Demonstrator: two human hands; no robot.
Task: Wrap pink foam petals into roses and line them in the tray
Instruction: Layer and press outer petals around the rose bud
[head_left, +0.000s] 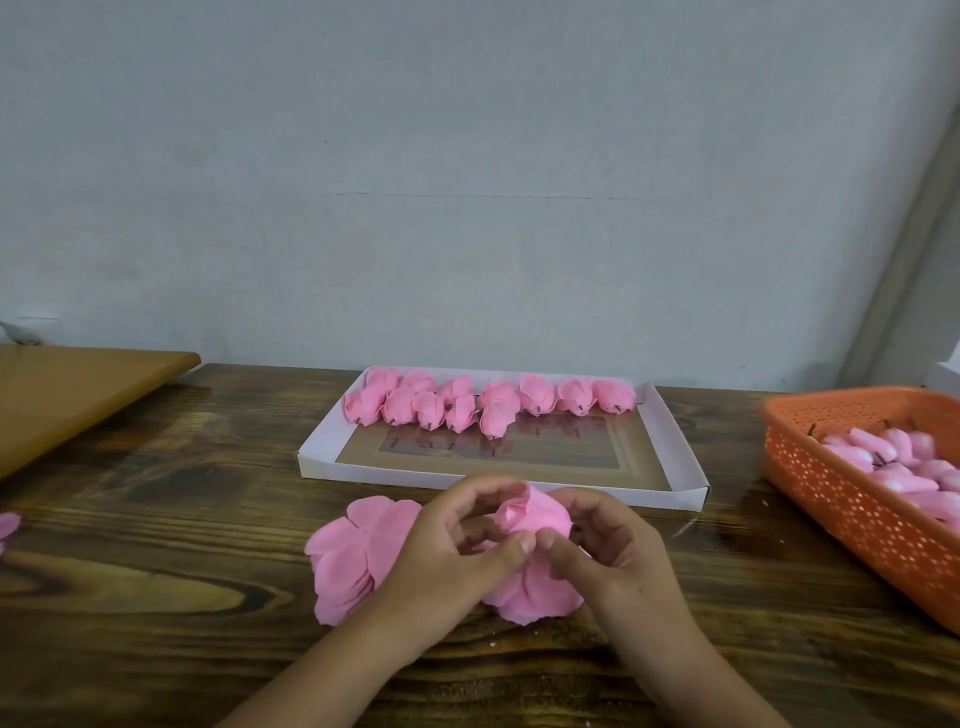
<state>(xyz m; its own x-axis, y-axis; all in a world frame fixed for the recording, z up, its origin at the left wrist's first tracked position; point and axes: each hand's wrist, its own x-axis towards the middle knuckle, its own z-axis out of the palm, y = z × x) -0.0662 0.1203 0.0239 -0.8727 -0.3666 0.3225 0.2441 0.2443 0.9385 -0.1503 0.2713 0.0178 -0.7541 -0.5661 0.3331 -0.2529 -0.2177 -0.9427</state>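
From my head view I see a shallow white tray (675, 457) lying on the dark wooden table (156, 519) against the grey wall, with a row of finished pink roses (488, 402) lined along its far edge, stem ends pointing toward me; toward the left end the roses crowd into a second, overlapping rank, and the near half of the tray shows only its brown, glossy bottom. At the right edge of the table an orange perforated basket (841, 509) holds a heap of pale pink buds (893, 462) with short dark stems. Just in front of the tray, my hands meet over a half-formed rose (535, 514): my left hand (441, 551) curls its fingers around the left side of it and my right hand (613, 545) curls around the right, both thumbs pressed together at the near side of the bud, so both are grasping the rose. Its loose outer petals spread on the table beneath my hands. A stack of flat pink foam petals (353, 551) lies on the table just left of my left hand, partly under it. A brown board (67, 395) sits at the far left, and a scrap of pink (8, 527) shows at the left edge. I can read no writing or labels anywhere.
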